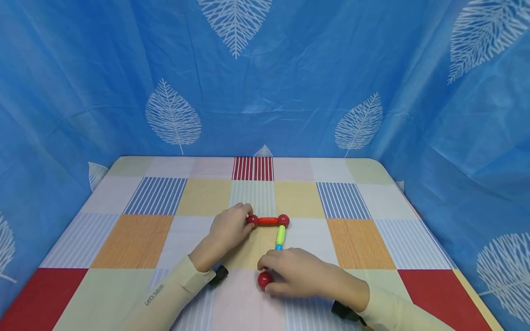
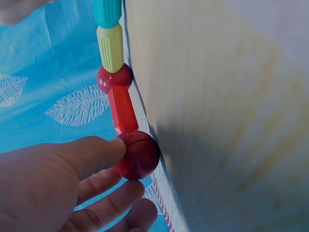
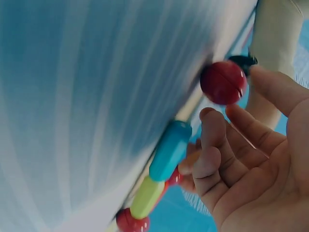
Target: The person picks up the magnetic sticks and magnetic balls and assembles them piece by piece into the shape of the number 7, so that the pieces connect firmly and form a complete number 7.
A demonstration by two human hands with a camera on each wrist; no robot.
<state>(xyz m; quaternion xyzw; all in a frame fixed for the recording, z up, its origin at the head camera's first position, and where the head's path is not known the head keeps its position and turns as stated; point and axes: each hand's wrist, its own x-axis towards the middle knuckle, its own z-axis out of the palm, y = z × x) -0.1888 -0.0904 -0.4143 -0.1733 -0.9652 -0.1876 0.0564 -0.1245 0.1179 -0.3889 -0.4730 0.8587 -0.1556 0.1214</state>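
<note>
My left hand (image 1: 229, 227) holds a red ball (image 2: 139, 154) at the left end of a red stick (image 1: 268, 221), its thumb on the near side. That stick joins a second red ball (image 1: 283, 220) on the right. From there a yellow-green stick (image 1: 280, 235) runs toward me into a blue stick (image 3: 170, 150), partly hidden by my right hand in the head view. With thumb and fingers curved about it, my right hand (image 1: 304, 272) has a separate red ball (image 3: 223, 82) at its fingertips. This ball sits apart from the blue stick's near end.
A table with a patchwork cloth (image 1: 207, 197) lies under everything. Blue curtains with white leaf prints (image 1: 265, 82) surround its back and sides. Black wrist cameras sit on the left wrist (image 1: 219, 275) and right wrist (image 1: 345, 311), low over the cloth.
</note>
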